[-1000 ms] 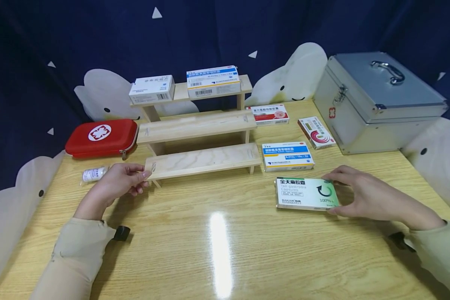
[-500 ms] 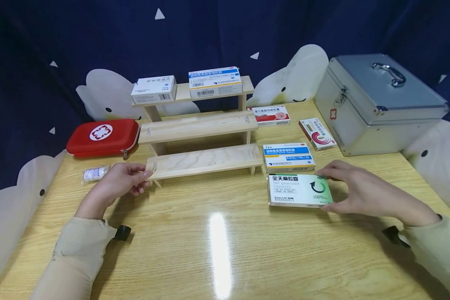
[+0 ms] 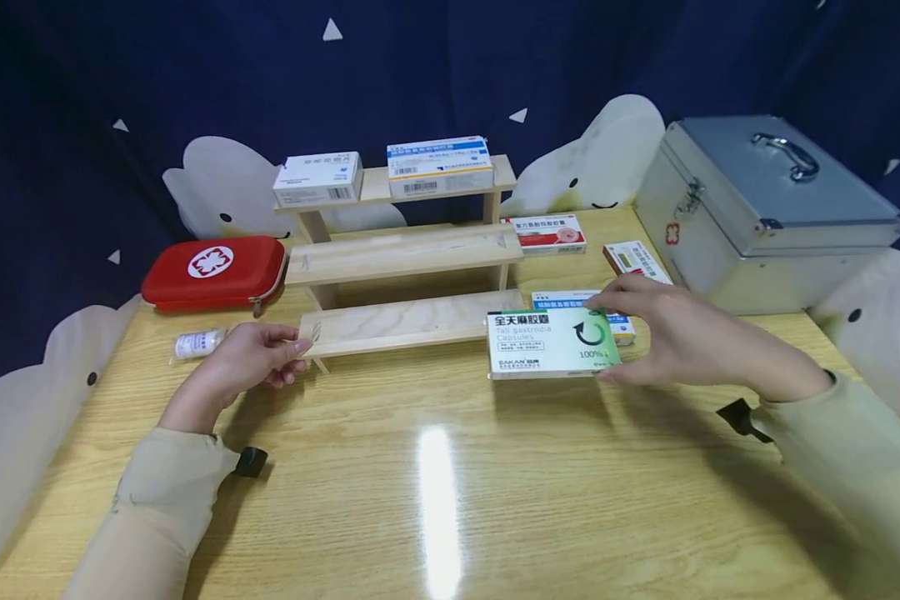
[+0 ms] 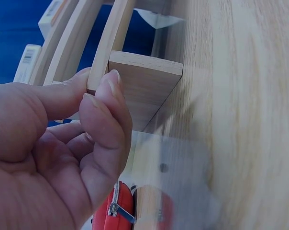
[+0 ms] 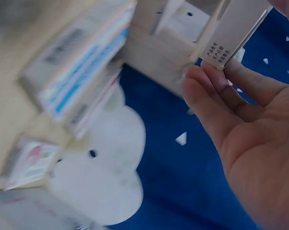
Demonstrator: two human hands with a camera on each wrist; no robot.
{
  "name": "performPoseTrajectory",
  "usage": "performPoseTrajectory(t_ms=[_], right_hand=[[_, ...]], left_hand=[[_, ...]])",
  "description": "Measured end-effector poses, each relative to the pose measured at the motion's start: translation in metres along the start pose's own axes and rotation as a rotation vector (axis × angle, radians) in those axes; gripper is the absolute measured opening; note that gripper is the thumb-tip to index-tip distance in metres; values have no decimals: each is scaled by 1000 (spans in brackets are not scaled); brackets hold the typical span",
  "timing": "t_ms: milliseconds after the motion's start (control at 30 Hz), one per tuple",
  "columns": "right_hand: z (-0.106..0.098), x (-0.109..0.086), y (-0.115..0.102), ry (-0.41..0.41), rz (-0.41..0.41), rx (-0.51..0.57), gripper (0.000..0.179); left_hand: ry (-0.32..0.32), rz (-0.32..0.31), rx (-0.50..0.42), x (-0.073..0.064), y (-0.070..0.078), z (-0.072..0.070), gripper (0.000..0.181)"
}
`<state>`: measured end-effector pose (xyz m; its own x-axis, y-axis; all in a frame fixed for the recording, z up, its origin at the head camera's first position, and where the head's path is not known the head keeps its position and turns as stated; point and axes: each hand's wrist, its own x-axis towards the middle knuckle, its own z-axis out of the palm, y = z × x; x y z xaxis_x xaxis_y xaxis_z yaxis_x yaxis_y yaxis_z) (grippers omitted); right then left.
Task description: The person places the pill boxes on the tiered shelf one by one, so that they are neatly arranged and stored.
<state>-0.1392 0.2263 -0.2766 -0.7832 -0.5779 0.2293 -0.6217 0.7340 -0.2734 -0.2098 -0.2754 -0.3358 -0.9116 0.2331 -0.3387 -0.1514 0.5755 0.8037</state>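
Observation:
A green and white medicine box is pinched by its right end in my right hand, lifted off the table with a shadow below it. In the right wrist view a printed end of that box shows between thumb and fingers. My left hand pinches the left end of the lowest step of a three-tier wooden shelf. The left wrist view has thumb and fingertips on the step's corner. Two boxes, a white box and a blue-and-white box, lie on the top tier.
Behind the held box lies another blue-and-white box, partly covered. Two red-and-white boxes, one by the shelf and one farther right, lie near a silver metal case. At left are a red zip pouch and a small bottle.
My right hand has carried the green and white box left and up, toward the right end of the lowest step. The left hand keeps its grip on the shelf.

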Motion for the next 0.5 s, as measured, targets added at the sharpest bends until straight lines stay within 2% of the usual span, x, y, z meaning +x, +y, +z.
performPoseTrajectory(t_ms=[367,500], right_hand=[[-16,84,-33,-46,-64,-39,74],[-15,115,-45,-87,-59,-37,77]], left_hand=[[-2,6,-4,0,0,-1,44],[-2,6,-7,0,0,0,42]])
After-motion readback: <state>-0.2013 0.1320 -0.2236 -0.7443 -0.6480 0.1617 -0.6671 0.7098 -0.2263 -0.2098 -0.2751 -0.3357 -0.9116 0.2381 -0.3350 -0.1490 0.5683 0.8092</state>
